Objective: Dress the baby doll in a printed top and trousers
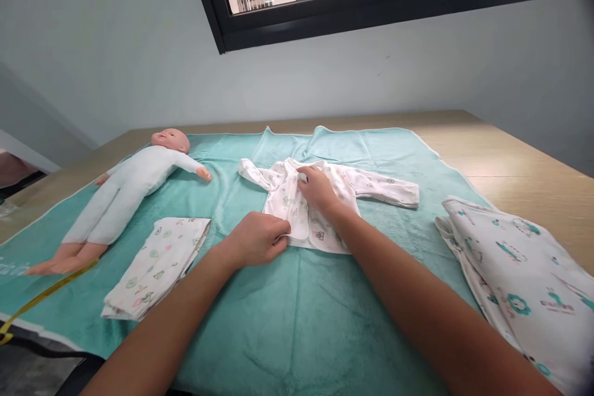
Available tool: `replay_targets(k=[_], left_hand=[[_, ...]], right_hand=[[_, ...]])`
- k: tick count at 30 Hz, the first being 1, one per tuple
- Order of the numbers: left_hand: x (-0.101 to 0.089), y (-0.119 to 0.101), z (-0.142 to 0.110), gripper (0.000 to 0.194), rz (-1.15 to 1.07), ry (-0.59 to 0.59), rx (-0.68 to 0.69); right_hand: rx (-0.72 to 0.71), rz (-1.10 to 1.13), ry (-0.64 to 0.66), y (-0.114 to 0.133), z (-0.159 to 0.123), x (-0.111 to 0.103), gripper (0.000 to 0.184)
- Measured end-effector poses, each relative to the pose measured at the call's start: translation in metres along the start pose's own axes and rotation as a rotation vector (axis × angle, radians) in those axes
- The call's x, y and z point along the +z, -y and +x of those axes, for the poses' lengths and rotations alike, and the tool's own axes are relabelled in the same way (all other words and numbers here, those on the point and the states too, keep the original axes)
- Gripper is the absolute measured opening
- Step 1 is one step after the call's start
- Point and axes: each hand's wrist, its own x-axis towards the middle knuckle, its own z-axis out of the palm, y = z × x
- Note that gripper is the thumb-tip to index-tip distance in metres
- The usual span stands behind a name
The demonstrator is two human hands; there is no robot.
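Note:
A small white baby shirt with a sparse print lies spread on the teal towel, its sleeves stretched out to both sides. My left hand is closed on the shirt's lower front edge, left of the middle. Higher up, near the neckline, my right hand pinches the front edge of the same shirt between thumb and fingers. To the left of my left forearm is a folded white printed cloth. A baby doll in a white body lies on its back at the far left.
At the right rests a larger folded white cloth with teal animal prints. A yellow strap crosses the towel's left corner. The wooden table meets a grey wall below a dark-framed window.

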Motion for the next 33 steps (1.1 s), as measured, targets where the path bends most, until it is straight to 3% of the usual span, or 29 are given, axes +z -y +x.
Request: replay_targets(k=[4, 10, 15, 17, 19, 21, 24, 28, 33], left_hand=[[0.0, -0.001, 0.001, 0.014, 0.004, 0.007, 0.036], [0.003, -0.002, 0.002, 0.016, -0.008, -0.012, 0.079], [0.005, -0.004, 0.007, 0.026, -0.162, -0.184, 0.109], [0.012, 0.0, 0.009, 0.024, -0.237, -0.292, 0.026], [0.021, 0.007, 0.012, 0.02, -0.274, -0.383, -0.08], [0.028, 0.018, 0.014, 0.019, -0.31, -0.456, -0.172], [0.025, 0.035, 0.023, 0.018, -0.441, -0.56, -0.401], [0.002, 0.062, 0.05, 0.029, -0.639, -0.635, -0.794], [-0.017, 0.104, 0.088, 0.041, -0.523, -0.644, -1.057]], right_hand=[[-0.093, -0.19, -0.003, -0.002, -0.001, 0.001, 0.035], [-0.015, -0.303, -0.028, -0.002, -0.002, -0.001, 0.029], [-0.092, -0.449, -0.1, 0.005, -0.007, -0.004, 0.023], [-0.213, -0.44, -0.054, 0.008, -0.007, -0.004, 0.025], [-0.337, -0.403, 0.075, 0.01, -0.007, -0.003, 0.027], [-0.369, -0.402, 0.192, 0.011, -0.007, -0.001, 0.027], [-0.291, -0.457, 0.266, 0.01, -0.008, 0.003, 0.032], [-0.21, -0.502, 0.311, 0.011, -0.008, 0.004, 0.044], [-0.115, -0.565, 0.367, 0.012, -0.006, 0.003, 0.06]])
